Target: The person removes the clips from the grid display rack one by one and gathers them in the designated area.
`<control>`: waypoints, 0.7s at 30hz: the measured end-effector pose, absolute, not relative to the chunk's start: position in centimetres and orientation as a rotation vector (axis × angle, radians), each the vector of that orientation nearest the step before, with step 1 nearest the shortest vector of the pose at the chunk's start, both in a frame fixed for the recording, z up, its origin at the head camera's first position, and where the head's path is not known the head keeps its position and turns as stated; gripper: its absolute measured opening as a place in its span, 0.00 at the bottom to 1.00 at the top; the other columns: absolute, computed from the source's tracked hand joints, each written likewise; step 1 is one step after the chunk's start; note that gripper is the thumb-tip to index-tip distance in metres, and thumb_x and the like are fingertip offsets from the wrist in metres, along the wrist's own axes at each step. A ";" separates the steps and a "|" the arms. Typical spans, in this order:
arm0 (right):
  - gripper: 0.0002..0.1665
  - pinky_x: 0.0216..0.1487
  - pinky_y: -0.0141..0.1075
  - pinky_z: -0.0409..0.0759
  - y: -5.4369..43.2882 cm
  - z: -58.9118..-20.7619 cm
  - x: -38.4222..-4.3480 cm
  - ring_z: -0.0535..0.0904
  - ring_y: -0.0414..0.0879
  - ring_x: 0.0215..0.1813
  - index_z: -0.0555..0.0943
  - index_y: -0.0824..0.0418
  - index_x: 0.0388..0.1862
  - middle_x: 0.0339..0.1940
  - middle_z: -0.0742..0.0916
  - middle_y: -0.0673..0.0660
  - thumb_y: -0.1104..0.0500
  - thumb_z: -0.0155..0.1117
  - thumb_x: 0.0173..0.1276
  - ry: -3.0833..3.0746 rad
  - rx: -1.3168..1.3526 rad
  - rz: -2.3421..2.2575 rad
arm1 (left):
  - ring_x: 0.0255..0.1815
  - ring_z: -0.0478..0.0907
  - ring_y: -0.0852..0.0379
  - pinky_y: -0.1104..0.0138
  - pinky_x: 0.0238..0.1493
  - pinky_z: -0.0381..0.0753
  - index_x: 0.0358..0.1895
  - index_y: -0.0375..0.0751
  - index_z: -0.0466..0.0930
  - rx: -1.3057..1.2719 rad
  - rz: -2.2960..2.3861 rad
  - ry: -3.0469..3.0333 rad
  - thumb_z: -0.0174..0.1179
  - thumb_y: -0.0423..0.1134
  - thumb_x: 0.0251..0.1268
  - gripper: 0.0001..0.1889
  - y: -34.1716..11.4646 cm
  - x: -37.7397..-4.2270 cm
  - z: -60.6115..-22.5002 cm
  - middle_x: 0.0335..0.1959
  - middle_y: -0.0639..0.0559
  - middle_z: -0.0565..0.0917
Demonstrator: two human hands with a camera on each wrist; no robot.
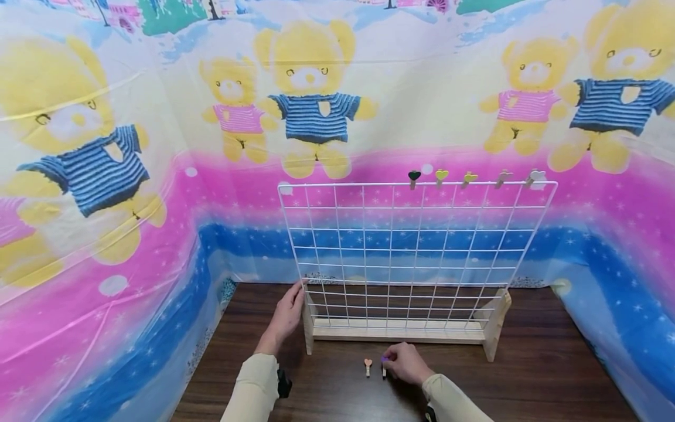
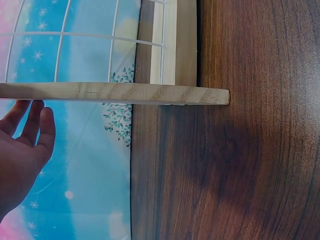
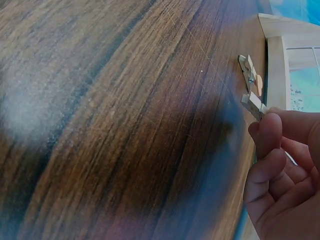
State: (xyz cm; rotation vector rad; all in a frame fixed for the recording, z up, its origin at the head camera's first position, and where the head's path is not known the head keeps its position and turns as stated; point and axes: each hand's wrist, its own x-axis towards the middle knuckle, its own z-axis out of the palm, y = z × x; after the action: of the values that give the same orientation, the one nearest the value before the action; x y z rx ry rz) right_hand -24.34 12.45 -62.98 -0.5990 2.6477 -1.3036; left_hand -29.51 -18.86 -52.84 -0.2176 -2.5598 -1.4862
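My right hand (image 1: 407, 363) pinches a small wooden clothespin with a purple heart (image 1: 384, 358) between thumb and fingertips, low over the table in front of the rack. In the right wrist view this clothespin (image 3: 254, 106) points away from the fingers. Beside it lies another clothespin with an orange heart (image 1: 368, 364). My left hand (image 1: 289, 310) has its fingertips against the left wooden end piece (image 2: 150, 93) of the white wire grid rack (image 1: 391, 230); its thumb is hidden in the left wrist view.
Along the grid's top wire sit several heart clothespins: a black one (image 1: 414, 177), yellow ones (image 1: 442, 176) and paler ones (image 1: 537, 176) towards the right. The rack stands on a dark wooden table (image 1: 337, 398). A bear-print cloth (image 1: 432, 88) hangs behind and on both sides.
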 end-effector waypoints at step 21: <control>0.03 0.21 0.30 0.73 11.9 -64.2 -25.2 0.73 0.35 0.15 0.83 0.63 0.30 0.21 0.82 0.48 0.64 0.65 0.62 2.748 -0.654 -1.234 | 0.66 0.63 0.43 0.46 0.60 0.64 0.67 0.46 0.68 -0.228 -1.496 -2.564 0.42 0.43 0.77 0.20 -18.9 -29.5 -52.8 0.66 0.39 0.68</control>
State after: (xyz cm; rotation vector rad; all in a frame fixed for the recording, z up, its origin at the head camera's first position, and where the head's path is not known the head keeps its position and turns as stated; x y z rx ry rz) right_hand -25.20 11.93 -64.25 -0.6539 2.7477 -1.2336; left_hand -29.50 -18.86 -52.78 -0.2277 -2.5635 -1.4957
